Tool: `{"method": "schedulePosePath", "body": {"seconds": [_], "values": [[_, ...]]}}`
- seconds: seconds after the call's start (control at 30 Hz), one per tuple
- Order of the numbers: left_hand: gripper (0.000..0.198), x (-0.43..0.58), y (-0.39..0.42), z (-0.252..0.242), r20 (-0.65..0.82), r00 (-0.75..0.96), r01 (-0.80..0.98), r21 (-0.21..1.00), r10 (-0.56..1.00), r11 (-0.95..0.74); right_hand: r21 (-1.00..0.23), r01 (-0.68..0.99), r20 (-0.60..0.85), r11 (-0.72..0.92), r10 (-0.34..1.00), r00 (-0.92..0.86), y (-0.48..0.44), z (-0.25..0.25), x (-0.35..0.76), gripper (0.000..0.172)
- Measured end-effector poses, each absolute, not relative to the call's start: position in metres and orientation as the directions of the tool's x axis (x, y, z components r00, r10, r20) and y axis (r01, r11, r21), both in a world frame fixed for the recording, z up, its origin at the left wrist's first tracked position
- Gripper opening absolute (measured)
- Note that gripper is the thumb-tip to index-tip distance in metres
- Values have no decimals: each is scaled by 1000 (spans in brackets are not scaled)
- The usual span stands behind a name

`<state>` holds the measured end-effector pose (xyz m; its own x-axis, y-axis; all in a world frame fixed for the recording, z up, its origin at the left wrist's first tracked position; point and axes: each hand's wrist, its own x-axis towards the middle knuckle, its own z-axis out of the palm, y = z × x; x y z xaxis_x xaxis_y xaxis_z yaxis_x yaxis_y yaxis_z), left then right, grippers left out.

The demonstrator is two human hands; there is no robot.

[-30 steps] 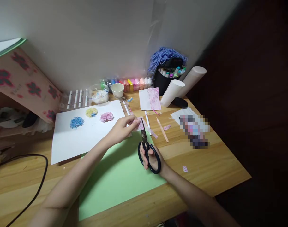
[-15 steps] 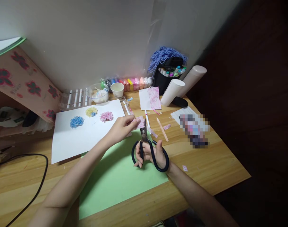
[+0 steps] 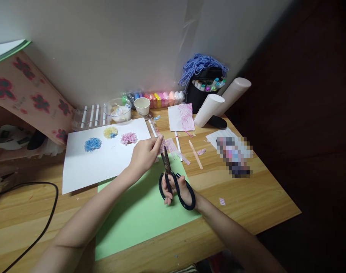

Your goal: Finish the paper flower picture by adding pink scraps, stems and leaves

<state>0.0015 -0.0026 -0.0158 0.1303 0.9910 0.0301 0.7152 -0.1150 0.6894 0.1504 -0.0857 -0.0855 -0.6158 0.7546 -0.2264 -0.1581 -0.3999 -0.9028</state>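
Your surfaces: metal, paper, wood.
Your scissors [image 3: 167,167] show dark metal blades [image 3: 165,157], smooth handles [image 3: 177,190]; your green sheet [image 3: 133,216] is matt paper, your table [image 3: 247,201] grained wood.

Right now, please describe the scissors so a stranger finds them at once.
On the wooden table lies a green sheet. Over it, the right hand holds the scissors. Unlike the slim white marker nearby, they have big black loop handles.
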Motion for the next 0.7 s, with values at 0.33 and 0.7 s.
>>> {"method": "schedulePosePath", "body": {"seconds": [0.33,0.7], "values": [[56,1,-3,-14,21,141,712,692,990,-116,-912,-151,-233,-382,784,-575,-84,-86,151,72],[54,-4,1,-12,14,169,670,731,986,-125,-929,-97,-258,-357,813,-523,-85,-82,152,70]]}}
